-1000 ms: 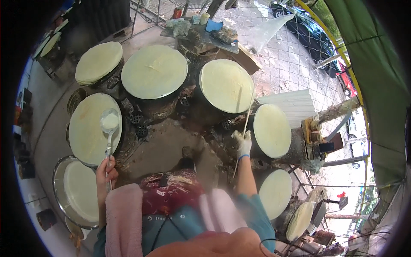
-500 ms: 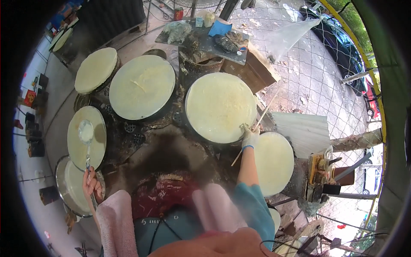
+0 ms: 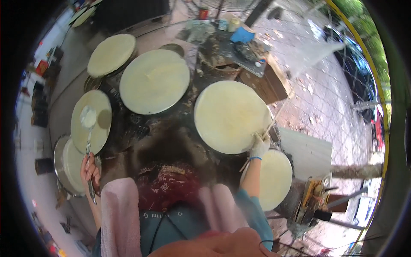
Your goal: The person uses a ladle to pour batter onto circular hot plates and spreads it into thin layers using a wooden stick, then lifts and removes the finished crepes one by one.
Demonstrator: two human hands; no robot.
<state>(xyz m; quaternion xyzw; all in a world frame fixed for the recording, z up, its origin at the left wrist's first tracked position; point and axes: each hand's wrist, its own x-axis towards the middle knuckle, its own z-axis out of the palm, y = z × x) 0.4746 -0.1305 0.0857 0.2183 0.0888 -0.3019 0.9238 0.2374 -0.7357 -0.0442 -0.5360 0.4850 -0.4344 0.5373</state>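
pale round sheet (image 3: 231, 116) lies right of centre; at its edge the right hand (image 3: 260, 144) grasps a thin stick (image 3: 274, 119), whether pinching the sheet too i cannot tell. gentleness should avoid tears. the left hand (image 3: 90, 172) clutches a ladle (image 3: 89, 139) of white batter (image 3: 88, 116), best kept level; a nearby pot (image 3: 58, 159) holds something pale (image 3: 73, 167).

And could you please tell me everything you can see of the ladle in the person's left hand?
The ladle is silvery, apparently metal, its long handle smeared pale. Its rounded bowl holds a whitish, thick-looking substance. It points forward, bowl over a pale yellow disc; a shadow on the disc's right suggests it hangs clear of the surface. The grip of the left hand closes around the lower handle, whose end sticks out below.
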